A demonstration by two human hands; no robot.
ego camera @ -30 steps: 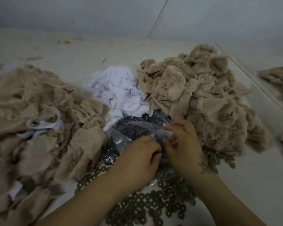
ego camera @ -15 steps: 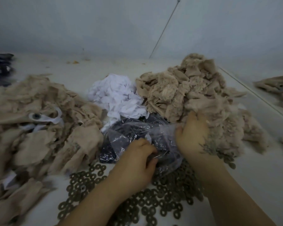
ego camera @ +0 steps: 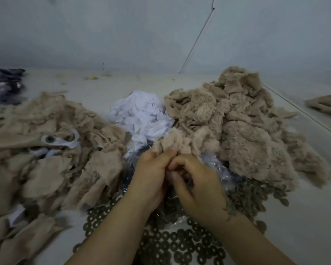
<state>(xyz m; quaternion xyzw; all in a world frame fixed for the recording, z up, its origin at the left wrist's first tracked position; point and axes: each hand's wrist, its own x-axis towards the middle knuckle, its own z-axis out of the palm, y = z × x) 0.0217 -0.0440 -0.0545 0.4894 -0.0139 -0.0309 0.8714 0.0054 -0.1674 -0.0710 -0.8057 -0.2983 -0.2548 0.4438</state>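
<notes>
Fabric lay heaped in the left pile (ego camera: pixel 55 150), one piece showing a ring. At centre, left hand (ego camera: pixel 151 180) and right hand (ego camera: pixel 199 186) together pinched one beige piece (ego camera: pixel 172 144) above the bag (ego camera: pixel 216 165). The right pile (ego camera: pixel 246 131) was large and many rings (ego camera: pixel 180 245) lay loose, so much seemed left.

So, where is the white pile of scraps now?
In the head view, the white pile lies near the middle of the table, between the left beige heap and the right beige heap, just behind the plastic bag.
</notes>
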